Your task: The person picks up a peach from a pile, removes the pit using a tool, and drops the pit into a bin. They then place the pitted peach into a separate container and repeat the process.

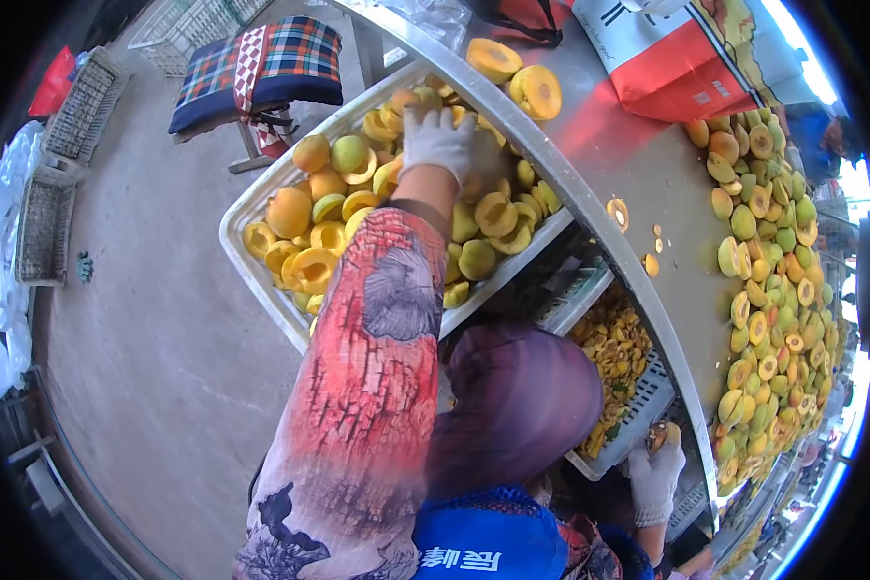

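My left hand point(438, 145), in a white glove, rests with fingers spread on the halved yellow peaches point(314, 269) in a white plastic crate point(261, 300). Whole-looking peaches point(288, 211) lie among the halves. Down at the right, by the curved metal table edge point(638, 290), my gloved right hand point(654, 483) is closed around a small orange-brown peach piece point(662, 437), partly hidden by the fingers. Beside that hand, under the edge, a grey-blue crate point(638, 406) holds brownish-yellow peach scraps point(611, 348).
A long heap of cut peaches point(759, 319) covers the table's right side. Two halves point(535, 92) lie near the table edge, by a red and white bag point(677, 68). A stool with a plaid cushion point(261, 72) stands beyond the crate; baskets point(46, 227) line the left.
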A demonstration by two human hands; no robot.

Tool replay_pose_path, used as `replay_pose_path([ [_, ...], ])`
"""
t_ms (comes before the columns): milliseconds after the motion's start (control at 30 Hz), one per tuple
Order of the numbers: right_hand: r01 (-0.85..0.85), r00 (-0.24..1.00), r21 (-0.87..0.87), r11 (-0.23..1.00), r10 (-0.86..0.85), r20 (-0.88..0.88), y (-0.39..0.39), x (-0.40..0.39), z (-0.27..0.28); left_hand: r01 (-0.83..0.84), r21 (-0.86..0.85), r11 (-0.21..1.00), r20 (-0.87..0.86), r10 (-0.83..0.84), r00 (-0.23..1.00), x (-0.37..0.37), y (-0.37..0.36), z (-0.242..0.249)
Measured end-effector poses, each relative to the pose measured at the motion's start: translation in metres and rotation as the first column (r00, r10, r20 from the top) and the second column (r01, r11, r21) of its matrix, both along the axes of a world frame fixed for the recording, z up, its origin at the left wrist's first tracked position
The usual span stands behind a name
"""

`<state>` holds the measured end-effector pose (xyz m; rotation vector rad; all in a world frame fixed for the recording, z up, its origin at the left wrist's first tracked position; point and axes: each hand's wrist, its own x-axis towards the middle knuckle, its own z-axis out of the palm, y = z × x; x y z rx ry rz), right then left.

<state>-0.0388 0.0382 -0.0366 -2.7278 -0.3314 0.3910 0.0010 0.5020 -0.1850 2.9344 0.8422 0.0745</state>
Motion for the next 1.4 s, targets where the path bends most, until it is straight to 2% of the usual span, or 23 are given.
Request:
replay_pose_path([
  [67,0.011,1.000,0.003,1.000,-0.011,-0.009,-0.003,0.004,-0.004,-0.024,0.040,0.999,-0.017,0.025,1.000,0.006,0.014,0.001],
  [100,0.017,1.000,0.002,1.000,-0.017,-0.022,-0.005,0.005,-0.006,-0.002,0.150,0.989,0.047,-0.005,0.999,0.006,0.019,-0.002],
  [200,0.033,0.999,-0.039,0.999,-0.033,-0.019,-0.006,0.010,-0.015,0.156,-0.033,0.987,-0.080,-0.158,0.984,-0.002,0.001,0.036],
  [233,0.037,0.999,-0.045,0.998,-0.039,-0.032,-0.003,0.012,-0.016,0.297,0.057,0.953,-0.075,-0.293,0.953,-0.007,-0.003,0.020],
  [300,0.040,0.997,-0.060,0.997,-0.043,-0.058,0.006,0.016,-0.017,0.372,0.000,0.928,-0.227,-0.362,0.904,-0.004,0.002,0.018],
  [367,-0.057,0.998,-0.070,0.996,0.055,-0.036,0.003,0.021,-0.020,0.372,-0.010,0.928,-0.469,-0.333,0.818,0.017,0.010,0.015],
  [400,-0.104,0.994,-0.082,0.991,0.102,-0.030,-0.001,0.022,-0.021,0.315,-0.011,0.949,-0.214,-0.310,0.926,0.029,0.024,-0.021],
  [467,-0.075,0.997,-0.078,0.994,0.074,-0.015,-0.005,0.024,-0.019,0.102,-0.281,0.954,-0.148,-0.148,0.978,0.049,0.046,-0.037],
  [567,-0.020,0.999,-0.138,0.990,0.015,-0.035,-0.005,0.029,-0.018,0.334,0.058,0.941,-0.217,-0.315,0.924,0.048,0.078,-0.036],
  [633,0.016,0.994,-0.159,0.987,-0.033,-0.100,-0.005,0.029,-0.019,0.348,0.101,0.932,-0.232,-0.318,0.919,0.050,0.081,-0.036],
  [700,0.050,0.980,-0.122,0.991,-0.072,-0.184,0.000,0.032,-0.022,0.307,0.064,0.950,-0.225,-0.286,0.931,0.060,0.081,-0.035],
  [800,-0.087,0.991,-0.145,0.986,0.070,-0.116,0.012,0.036,-0.025,0.268,-0.001,0.963,-0.238,-0.261,0.936,0.075,0.080,-0.041],
  [833,-0.086,0.994,-0.130,0.988,0.077,-0.076,0.020,0.036,-0.022,0.268,-0.008,0.963,-0.247,-0.262,0.933,0.080,0.080,-0.043],
  [933,-0.077,0.996,-0.198,0.977,0.066,-0.061,0.030,0.036,-0.010,0.259,-0.052,0.964,-0.259,-0.264,0.929,0.084,0.076,-0.039],
  [967,-0.047,0.998,-0.150,0.988,0.042,-0.038,0.030,0.034,-0.012,0.259,-0.068,0.964,-0.261,-0.267,0.928,0.084,0.074,-0.037],
  [1100,-0.007,0.996,-0.176,0.984,-0.009,-0.093,0.026,0.026,-0.012,0.284,-0.126,0.951,-0.259,-0.308,0.915,0.072,0.063,-0.008],
  [1200,-0.022,0.997,-0.188,0.982,0.008,-0.078,0.026,0.022,-0.017,0.373,-0.264,0.889,-0.177,-0.425,0.888,0.031,0.029,0.037],
  [1233,-0.044,0.997,-0.203,0.978,0.030,-0.071,0.021,0.023,-0.018,0.434,-0.325,0.840,-0.022,-0.465,0.885,0.008,0.012,0.039],
  [1267,-0.067,0.997,-0.216,0.974,0.054,-0.062,0.019,0.024,-0.019,0.534,-0.183,0.825,0.009,-0.542,0.841,-0.009,0.001,0.016],
  [1300,-0.062,0.997,-0.201,0.978,0.050,-0.067,0.021,0.024,-0.019,0.606,-0.241,0.758,-0.011,-0.626,0.779,-0.017,-0.009,-0.003],
  [1333,-0.057,0.996,-0.184,0.981,0.045,-0.071,0.023,0.023,-0.019,0.654,-0.023,0.756,-0.062,-0.654,0.754,-0.025,-0.023,-0.008],
  [1400,-0.061,0.996,-0.160,0.985,0.051,-0.069,0.029,0.023,-0.019,0.697,0.046,0.715,0.031,-0.699,0.715,-0.023,-0.023,-0.015],
])
